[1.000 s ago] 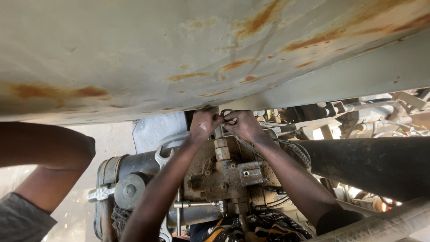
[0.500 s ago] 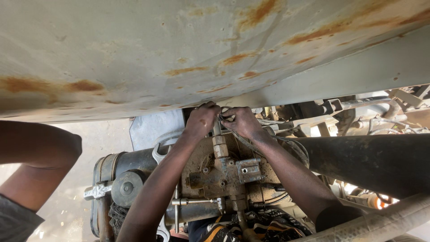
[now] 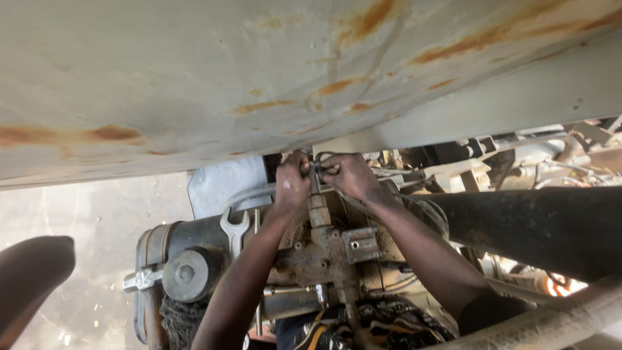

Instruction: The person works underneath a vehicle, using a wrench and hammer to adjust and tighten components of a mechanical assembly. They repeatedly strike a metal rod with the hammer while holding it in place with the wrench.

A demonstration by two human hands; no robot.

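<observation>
Both hands have barely shifted since a moment ago, while the bare arm at the far left has dropped lower. The left hand (image 3: pixel 293 183) and right hand (image 3: pixel 350 175) are pinched closed around a small metal fitting (image 3: pixel 315 170) atop the grimy, rust-brown valve block (image 3: pixel 322 249), right beneath the pale, rust-streaked panel (image 3: pixel 259 71). A shiny open-ended spanner (image 3: pixel 234 228) rests on the dark round tank (image 3: pixel 188 259) beside the left forearm.

Left hand (image 3: pixel 293 185) fingers hide the small fitting (image 3: pixel 315 170) they pinch; blurred limb (image 3: pixel 29 275) cut off at left edge.
</observation>
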